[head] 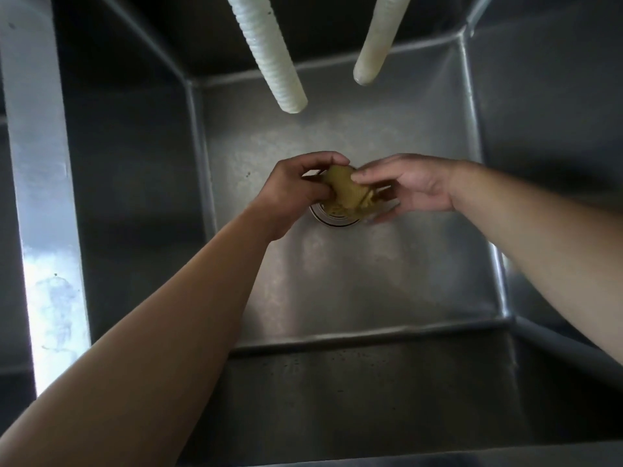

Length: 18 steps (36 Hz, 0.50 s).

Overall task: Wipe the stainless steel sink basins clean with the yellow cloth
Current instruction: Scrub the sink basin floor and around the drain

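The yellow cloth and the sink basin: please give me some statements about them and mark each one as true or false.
1. Both hands are on the yellow cloth. True: the left hand grips it and the right hand pinches it with its fingertips.
2. The cloth lies spread flat on the basin floor. False: it is bunched up between the hands.
3. The cloth is held over the drain. True.
4. Three white hoses hang into the basin. False: there are two, a ribbed hose and a smooth hose.
5. The sink basin is full of water. False: its steel floor shows bare.
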{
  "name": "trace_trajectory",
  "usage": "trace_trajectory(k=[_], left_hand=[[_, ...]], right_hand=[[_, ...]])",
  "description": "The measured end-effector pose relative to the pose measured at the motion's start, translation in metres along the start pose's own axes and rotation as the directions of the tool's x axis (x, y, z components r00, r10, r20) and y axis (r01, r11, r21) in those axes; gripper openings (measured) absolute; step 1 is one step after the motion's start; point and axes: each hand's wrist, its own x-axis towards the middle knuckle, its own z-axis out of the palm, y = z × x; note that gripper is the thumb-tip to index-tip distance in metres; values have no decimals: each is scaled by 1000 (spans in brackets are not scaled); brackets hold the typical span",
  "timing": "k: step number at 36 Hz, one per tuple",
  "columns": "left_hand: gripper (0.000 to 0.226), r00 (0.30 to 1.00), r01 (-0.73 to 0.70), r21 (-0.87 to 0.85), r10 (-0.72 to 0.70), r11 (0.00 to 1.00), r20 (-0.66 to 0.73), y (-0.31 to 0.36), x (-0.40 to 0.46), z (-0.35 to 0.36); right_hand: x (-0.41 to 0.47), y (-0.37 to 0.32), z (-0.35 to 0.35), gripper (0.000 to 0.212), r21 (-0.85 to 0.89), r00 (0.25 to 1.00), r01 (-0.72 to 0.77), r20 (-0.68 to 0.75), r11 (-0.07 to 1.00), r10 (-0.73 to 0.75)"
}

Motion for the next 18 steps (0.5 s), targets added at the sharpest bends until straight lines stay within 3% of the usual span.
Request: trace_trajectory(k=[2, 5, 11, 16, 18], left_hand=[[52, 1000, -8, 14, 8, 1000, -6, 2, 3, -1], [60, 1000, 7, 42, -6, 999, -28, 1, 7, -5], [49, 997, 13, 142, -2, 990, -76, 0, 14, -3], [33, 994, 101, -49, -103, 994, -45, 7, 17, -4], [25, 992, 120, -26, -121, 992, -42, 5, 18, -5]], right_hand=[[1, -1, -1, 52, -52, 999, -23, 46, 998, 26], [5, -5, 1, 41, -99, 999, -5, 37, 995, 9], [21, -3, 13, 27, -238, 973, 65, -202, 969, -114], [32, -5, 15, 15, -389, 919, 119, -305, 914, -249], [35, -5, 16, 14, -448, 912, 137, -290, 883, -289]])
